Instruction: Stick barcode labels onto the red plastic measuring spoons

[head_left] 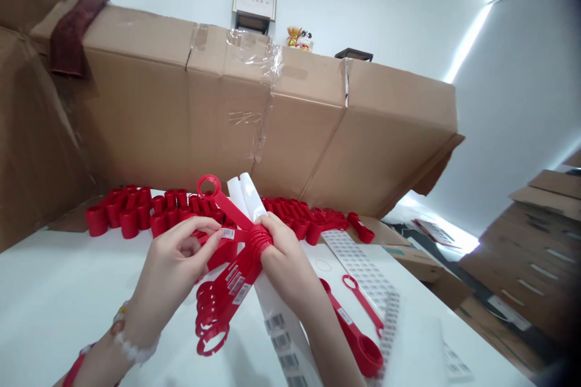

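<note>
Above the near middle of the white surface (54, 296), the right hand (284, 260) has its fingers wrapped tightly around a stack of red spoons (227, 296) and a white label strip (245, 193). The left hand (175, 266) pinches one handle of the stack with its fingers. A loose red spoon (358, 341) lies to the right, and red scoops (136, 211) line the far cardboard box (272, 121).

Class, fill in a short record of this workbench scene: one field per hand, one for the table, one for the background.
Left hand: pinches a labelled handle of the stacked red scoops
Right hand: grips that stack with a white label strip
Table: white; two loose scoops, barcode sheet
Background: row of red scoops, cardboard wall
</note>
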`<act>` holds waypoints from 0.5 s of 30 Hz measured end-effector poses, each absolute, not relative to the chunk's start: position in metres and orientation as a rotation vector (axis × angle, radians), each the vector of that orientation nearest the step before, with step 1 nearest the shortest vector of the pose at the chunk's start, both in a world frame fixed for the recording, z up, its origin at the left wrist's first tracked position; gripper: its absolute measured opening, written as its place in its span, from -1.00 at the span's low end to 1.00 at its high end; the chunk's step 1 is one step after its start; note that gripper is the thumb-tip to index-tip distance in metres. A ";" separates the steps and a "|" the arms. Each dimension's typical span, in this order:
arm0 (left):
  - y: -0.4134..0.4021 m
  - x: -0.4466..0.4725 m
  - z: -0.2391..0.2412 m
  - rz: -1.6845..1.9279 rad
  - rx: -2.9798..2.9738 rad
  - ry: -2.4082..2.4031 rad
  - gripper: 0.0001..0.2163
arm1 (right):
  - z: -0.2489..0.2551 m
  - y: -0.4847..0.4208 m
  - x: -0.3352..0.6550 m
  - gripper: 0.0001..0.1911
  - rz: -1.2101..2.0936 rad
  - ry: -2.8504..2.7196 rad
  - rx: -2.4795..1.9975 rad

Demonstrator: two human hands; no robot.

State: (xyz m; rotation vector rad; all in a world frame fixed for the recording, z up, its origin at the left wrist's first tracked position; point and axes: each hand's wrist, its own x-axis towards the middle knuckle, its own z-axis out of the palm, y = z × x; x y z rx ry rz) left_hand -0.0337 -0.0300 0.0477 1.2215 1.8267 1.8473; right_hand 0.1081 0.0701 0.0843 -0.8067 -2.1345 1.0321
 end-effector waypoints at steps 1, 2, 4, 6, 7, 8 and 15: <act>-0.029 -0.034 0.046 1.843 1.253 1.865 -0.78 | 0.084 0.070 0.108 -0.83 1.029 -2.136 -0.804; -0.028 -0.034 0.045 1.837 1.294 1.912 -0.80 | 0.083 0.069 0.108 -0.83 1.027 -2.138 -0.799; -0.027 -0.035 0.043 1.815 1.388 2.005 -0.83 | 0.082 0.068 0.107 -0.82 1.029 -2.145 -0.787; -0.025 -0.035 0.043 1.745 1.459 2.080 -0.84 | 0.081 0.068 0.107 -0.82 1.037 -2.155 -0.781; -0.025 -0.036 0.044 1.696 1.475 2.125 -0.79 | 0.081 0.068 0.107 -0.82 1.041 -2.158 -0.780; -0.024 -0.038 0.045 1.644 1.479 2.176 -0.73 | 0.082 0.068 0.107 -0.82 1.043 -2.158 -0.777; -0.037 -0.063 0.063 1.578 1.380 2.506 -0.66 | 0.084 0.080 0.109 -0.84 1.125 -2.073 -0.760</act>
